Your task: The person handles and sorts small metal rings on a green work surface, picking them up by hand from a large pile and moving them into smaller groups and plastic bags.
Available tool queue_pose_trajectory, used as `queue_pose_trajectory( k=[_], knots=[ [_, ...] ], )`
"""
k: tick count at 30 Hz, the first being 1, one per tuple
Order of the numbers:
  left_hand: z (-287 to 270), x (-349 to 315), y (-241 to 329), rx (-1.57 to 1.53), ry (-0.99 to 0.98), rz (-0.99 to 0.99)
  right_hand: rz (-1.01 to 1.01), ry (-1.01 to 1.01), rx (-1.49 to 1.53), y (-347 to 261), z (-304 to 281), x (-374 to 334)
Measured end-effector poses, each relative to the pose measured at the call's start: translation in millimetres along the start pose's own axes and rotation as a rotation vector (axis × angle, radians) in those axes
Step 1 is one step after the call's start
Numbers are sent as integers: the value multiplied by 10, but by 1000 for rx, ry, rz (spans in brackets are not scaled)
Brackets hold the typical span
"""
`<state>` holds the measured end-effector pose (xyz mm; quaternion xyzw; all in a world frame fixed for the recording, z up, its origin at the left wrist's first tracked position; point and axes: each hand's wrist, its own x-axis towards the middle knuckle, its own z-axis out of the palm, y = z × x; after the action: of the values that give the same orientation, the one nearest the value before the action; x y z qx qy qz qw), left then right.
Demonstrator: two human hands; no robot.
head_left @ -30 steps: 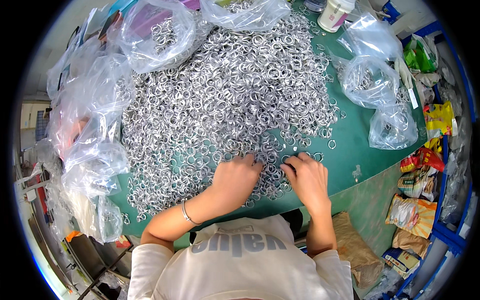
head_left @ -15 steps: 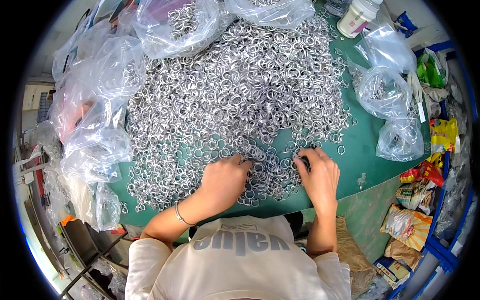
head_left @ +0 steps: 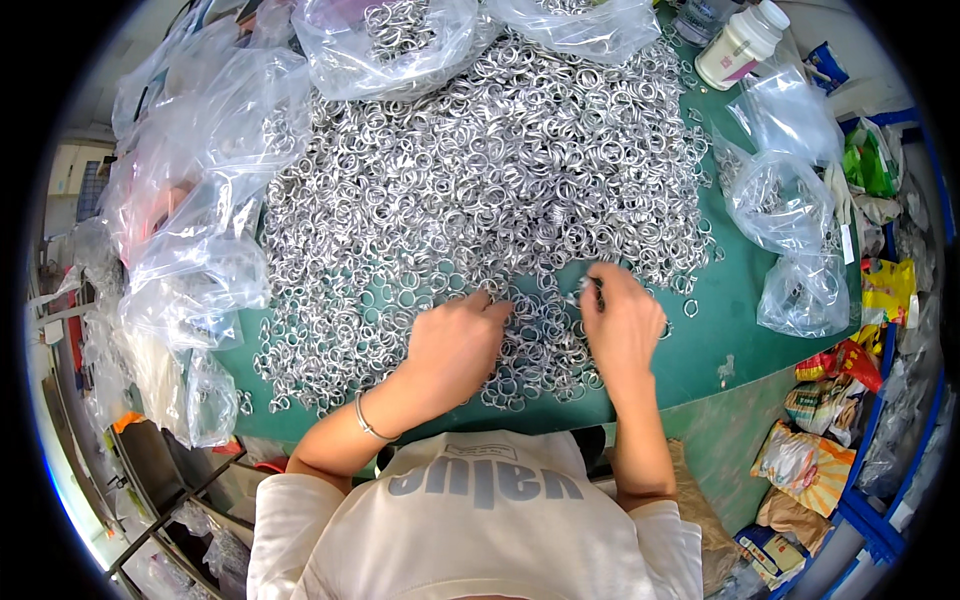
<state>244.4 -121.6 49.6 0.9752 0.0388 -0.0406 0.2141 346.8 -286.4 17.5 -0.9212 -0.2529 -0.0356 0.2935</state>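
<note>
A wide heap of silver metal rings [head_left: 520, 160] covers the green table [head_left: 700, 350], thinning out toward its front edge. My left hand [head_left: 455, 342], with a bangle on the wrist, rests over the looser rings. Its thumb and fingers are bent together; whatever is between the tips is too small to make out. To the right, my right hand [head_left: 622, 325] is raised at the edge of the small pile between both hands. A silver ring [head_left: 578, 293], smeared by motion, shows at its pinched fingertips.
Clear plastic bags [head_left: 200, 270] crowd the left side, and another bag [head_left: 390, 45] with rings sits at the far edge. On the right are filled bags [head_left: 780, 200] and a white bottle [head_left: 742, 45]. Colourful packages [head_left: 808, 460] stand beside a blue rack [head_left: 870, 525].
My right hand has moved slightly away from me and leftward, its fingers drawing together. The left hand stays near the same rings. The whole view has shifted a little.
</note>
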Motion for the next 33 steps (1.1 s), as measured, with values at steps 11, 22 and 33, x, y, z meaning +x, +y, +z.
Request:
queue_pose_trajectory(
  k=[11, 22, 33],
  knots=[
    [-101, -82, -139, -108, 20, -18, 726, -172, 1806, 174, -204, -94],
    [213, 390, -15, 20, 130, 205, 105, -265, 110, -159, 63, 38],
    [177, 251, -80, -154, 175, 85, 125, -417, 46, -228, -143, -41]
  ],
)
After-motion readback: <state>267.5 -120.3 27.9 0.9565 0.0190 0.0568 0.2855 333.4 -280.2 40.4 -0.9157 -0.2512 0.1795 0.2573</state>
